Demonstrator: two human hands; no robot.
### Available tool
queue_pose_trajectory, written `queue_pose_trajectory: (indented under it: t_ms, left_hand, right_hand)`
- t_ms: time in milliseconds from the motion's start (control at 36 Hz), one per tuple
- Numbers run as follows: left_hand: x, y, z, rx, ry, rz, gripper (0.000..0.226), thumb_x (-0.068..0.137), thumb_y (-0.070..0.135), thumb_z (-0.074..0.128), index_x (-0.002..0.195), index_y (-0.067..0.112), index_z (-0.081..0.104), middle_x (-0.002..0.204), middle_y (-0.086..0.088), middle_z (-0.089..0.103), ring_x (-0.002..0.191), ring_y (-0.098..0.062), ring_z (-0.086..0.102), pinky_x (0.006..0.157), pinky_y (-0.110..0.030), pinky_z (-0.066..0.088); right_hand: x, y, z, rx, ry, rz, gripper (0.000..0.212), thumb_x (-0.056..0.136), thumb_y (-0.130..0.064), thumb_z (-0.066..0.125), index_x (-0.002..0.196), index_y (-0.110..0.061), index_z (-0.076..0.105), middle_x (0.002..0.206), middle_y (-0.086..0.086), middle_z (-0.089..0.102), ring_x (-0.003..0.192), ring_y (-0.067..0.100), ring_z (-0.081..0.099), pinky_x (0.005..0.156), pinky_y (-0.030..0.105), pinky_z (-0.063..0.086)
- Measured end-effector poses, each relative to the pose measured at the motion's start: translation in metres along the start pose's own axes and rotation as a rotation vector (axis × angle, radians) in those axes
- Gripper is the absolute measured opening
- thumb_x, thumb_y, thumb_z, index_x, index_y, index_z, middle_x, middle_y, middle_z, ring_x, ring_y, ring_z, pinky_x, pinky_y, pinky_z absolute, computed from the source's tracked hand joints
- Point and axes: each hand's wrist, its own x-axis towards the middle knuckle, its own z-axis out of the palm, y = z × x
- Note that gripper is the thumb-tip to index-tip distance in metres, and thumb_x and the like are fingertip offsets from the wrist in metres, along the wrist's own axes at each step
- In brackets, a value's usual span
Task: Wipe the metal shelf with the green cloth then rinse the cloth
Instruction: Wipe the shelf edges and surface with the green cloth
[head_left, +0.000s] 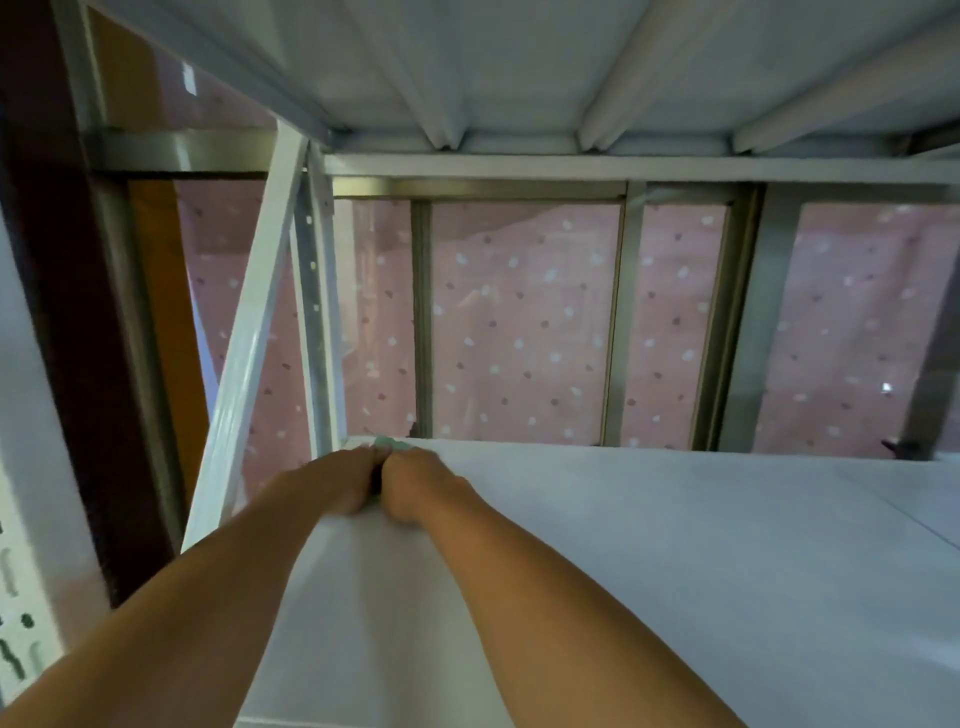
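Note:
The white metal shelf (649, 545) stretches flat in front of me. Both my arms reach to its far left corner. My left hand (340, 480) and my right hand (418, 480) lie side by side, pressed down on the green cloth (387, 442). Only a small pale green edge of the cloth shows beyond my fingertips, at the shelf's back edge. The rest of the cloth is hidden under my hands.
Another shelf board (519, 67) with ribs hangs close overhead. White perforated uprights (311, 291) stand at the left corner. Behind the shelf is a metal window frame (618, 322) with a pink spotted curtain (519, 322). A dark wooden frame (67, 312) runs down the left.

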Motion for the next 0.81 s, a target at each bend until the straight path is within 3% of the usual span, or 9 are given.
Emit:
queue_pose_trajectory:
  t_ms: [111, 222, 306, 417, 583, 806]
  left_hand:
    - [0.012, 0.023, 0.008, 0.001, 0.007, -0.013, 0.043, 0.106, 0.010, 0.030, 0.149, 0.010, 0.033, 0.146, -0.011, 0.045, 0.134, -0.024, 0.045, 0.111, -0.030, 0.029]
    - [0.000, 0.051, 0.005, -0.030, 0.054, 0.041, 0.044, 0.102, 0.013, 0.041, 0.145, 0.010, 0.039, 0.145, -0.013, 0.047, 0.132, -0.029, 0.045, 0.107, -0.034, 0.035]
    - [-0.001, 0.071, 0.006, -0.028, 0.059, 0.052, 0.045, 0.101, 0.012, 0.041, 0.146, 0.011, 0.038, 0.147, -0.013, 0.045, 0.133, -0.029, 0.045, 0.109, -0.034, 0.036]
    - [0.004, 0.102, 0.011, 0.025, 0.025, 0.042, 0.050, 0.103, 0.013, 0.042, 0.150, 0.011, 0.029, 0.151, -0.011, 0.041, 0.136, -0.023, 0.044, 0.113, -0.030, 0.030]
    - [0.002, 0.135, 0.012, -0.009, -0.006, 0.096, 0.050, 0.103, 0.014, 0.035, 0.152, 0.016, 0.026, 0.151, -0.007, 0.041, 0.133, -0.022, 0.047, 0.113, -0.032, 0.033]
    - [0.002, 0.187, 0.016, -0.060, -0.019, 0.137, 0.055, 0.102, 0.018, 0.036, 0.155, 0.019, 0.019, 0.153, -0.006, 0.039, 0.132, -0.023, 0.047, 0.112, -0.034, 0.035]
  right_hand:
    - [-0.012, 0.024, -0.011, -0.020, 0.024, -0.010, 0.065, 0.101, -0.010, 0.050, 0.158, -0.015, 0.018, 0.163, 0.008, 0.022, 0.145, 0.031, 0.030, 0.119, 0.041, 0.023]
    - [-0.023, 0.052, -0.017, 0.061, 0.016, 0.021, 0.056, 0.105, -0.012, 0.040, 0.157, -0.017, 0.023, 0.162, 0.005, 0.026, 0.144, 0.028, 0.033, 0.118, 0.035, 0.021]
    - [-0.033, 0.071, -0.018, 0.098, 0.052, -0.010, 0.051, 0.105, -0.014, 0.037, 0.155, -0.022, 0.031, 0.159, 0.006, 0.033, 0.139, 0.030, 0.041, 0.115, 0.038, 0.028]
    - [-0.044, 0.098, -0.025, 0.125, 0.094, -0.013, 0.052, 0.103, -0.009, 0.041, 0.154, -0.017, 0.032, 0.158, 0.009, 0.035, 0.140, 0.032, 0.040, 0.116, 0.039, 0.028]
    - [-0.047, 0.132, -0.031, 0.064, 0.068, -0.013, 0.062, 0.100, -0.005, 0.048, 0.157, -0.016, 0.025, 0.160, 0.009, 0.030, 0.142, 0.031, 0.037, 0.119, 0.039, 0.026]
    - [-0.060, 0.182, -0.045, 0.113, 0.056, 0.054, 0.062, 0.097, -0.011, 0.051, 0.154, -0.029, 0.033, 0.155, 0.003, 0.039, 0.136, 0.031, 0.045, 0.113, 0.047, 0.036]
